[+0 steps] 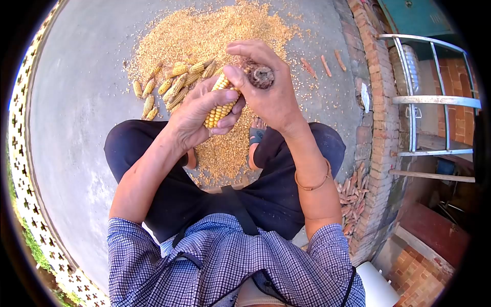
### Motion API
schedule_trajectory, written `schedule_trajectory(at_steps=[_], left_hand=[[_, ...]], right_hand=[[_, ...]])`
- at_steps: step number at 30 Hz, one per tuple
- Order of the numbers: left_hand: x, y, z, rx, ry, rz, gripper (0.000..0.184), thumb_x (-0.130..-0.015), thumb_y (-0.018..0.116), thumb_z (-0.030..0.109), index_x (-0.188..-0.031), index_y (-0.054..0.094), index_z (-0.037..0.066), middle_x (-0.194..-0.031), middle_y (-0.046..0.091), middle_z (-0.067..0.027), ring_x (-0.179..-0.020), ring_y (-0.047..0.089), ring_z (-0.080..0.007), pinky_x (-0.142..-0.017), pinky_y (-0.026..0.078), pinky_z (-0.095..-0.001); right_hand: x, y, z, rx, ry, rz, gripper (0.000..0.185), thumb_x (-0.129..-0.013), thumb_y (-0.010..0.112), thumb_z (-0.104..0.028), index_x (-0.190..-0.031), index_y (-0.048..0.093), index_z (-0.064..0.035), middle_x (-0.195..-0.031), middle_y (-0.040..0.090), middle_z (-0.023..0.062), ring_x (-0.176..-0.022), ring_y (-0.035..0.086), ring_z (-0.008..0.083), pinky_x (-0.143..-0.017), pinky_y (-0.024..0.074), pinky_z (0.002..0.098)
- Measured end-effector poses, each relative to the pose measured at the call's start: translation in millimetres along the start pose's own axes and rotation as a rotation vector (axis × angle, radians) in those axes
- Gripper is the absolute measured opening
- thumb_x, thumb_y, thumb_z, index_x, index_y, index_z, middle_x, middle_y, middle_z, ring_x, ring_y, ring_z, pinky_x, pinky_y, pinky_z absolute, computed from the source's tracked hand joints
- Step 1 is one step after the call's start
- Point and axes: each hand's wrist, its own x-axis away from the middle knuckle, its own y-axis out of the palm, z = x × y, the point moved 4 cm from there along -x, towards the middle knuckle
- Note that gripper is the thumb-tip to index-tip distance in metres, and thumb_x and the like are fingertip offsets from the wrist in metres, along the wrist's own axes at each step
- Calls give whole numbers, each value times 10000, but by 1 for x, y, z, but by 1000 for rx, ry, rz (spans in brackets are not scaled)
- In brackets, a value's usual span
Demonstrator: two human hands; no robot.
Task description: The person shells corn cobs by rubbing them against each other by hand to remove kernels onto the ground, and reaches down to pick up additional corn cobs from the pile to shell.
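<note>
My left hand (197, 113) is closed around a yellow ear of corn (217, 110), held tilted above the gap between my knees. Its kernels show along most of the visible side. My right hand (273, 100) wraps a dark reddish bare corn cob (260, 75), whose broken round end faces me. The right thumb presses at the upper end of the ear, where the two hands meet. Part of the cob is hidden by the right fingers.
Loose corn kernels (204, 41) spread over the grey concrete floor (76, 128) and between my feet. Several unshelled ears (176, 84) lie at the left. Stripped cobs (326, 65) lie right, with a heap of cobs (353, 197) by the brick edging (381, 128). A metal railing (434, 101) stands beyond.
</note>
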Motion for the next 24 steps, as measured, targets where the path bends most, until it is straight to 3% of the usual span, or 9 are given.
schedule_trajectory(at_steps=[2,5,6,9,13,14,17,21,24], left_hand=[[2,0,-1,-123,-94,56,417,-873,634,122,-1223,436,14,-823,551,-71,-535,506,-90,-398,355,-190],[0,0,-6,-315,-108,96,488,-850,600,69,-1292,405,1,-844,562,-74,-559,518,-92,-420,368,-205],[-2,-1,-12,-376,-98,101,510,-842,588,52,-1311,395,-2,-851,566,-74,-567,522,-92,-429,374,-211],[-5,1,-16,-351,-35,136,454,-858,613,125,-1258,422,30,-811,546,-71,-518,492,-86,-392,339,-189],[-8,1,-6,-70,-6,20,469,-885,628,260,-1231,434,9,-873,542,-96,-500,488,-89,-357,352,-178],[-7,-2,-6,-2,-9,-32,450,-892,618,263,-1212,453,-7,-880,552,-100,-508,498,-102,-368,361,-190],[-4,-1,-5,60,-12,-57,418,-911,566,324,-1117,507,-35,-861,551,-100,-510,490,-109,-369,365,-200],[-6,-4,-6,151,-42,-63,445,-931,510,407,-1019,502,-29,-750,512,-84,-474,462,-102,-337,345,-199],[-7,-3,-5,139,-45,-117,456,-946,475,428,-1012,496,-22,-722,504,-82,-463,464,-108,-329,346,-198]], right_hand=[[4,7,1,186,-120,-26,216,-795,749,-193,-852,651,-9,-758,630,127,-641,615,263,-644,499,395],[6,7,7,425,159,18,217,-800,744,-209,-779,635,-22,-645,608,106,-554,584,261,-590,487,391],[6,8,10,478,109,96,232,-804,741,-214,-746,629,-20,-565,579,107,-492,568,243,-540,471,376],[2,-3,28,92,336,132,227,-833,719,-190,-728,626,-11,-583,610,91,-506,600,199,-515,470,343],[-3,-31,38,-573,512,459,147,-889,684,-175,-843,678,-36,-720,672,53,-675,667,159,-627,516,283],[2,-36,41,-581,518,429,186,-885,691,-220,-917,668,-38,-911,689,76,-832,671,152,-718,513,274],[7,-40,31,-528,570,241,203,-899,669,-236,-923,674,-35,-917,693,61,-871,665,145,-714,494,247],[8,-36,20,-527,521,16,298,-862,722,-277,-1021,690,-28,-840,676,46,-715,604,89,-585,452,211],[6,-31,12,-614,463,-73,259,-870,717,-189,-1067,686,-25,-798,650,14,-679,563,56,-574,448,191]])
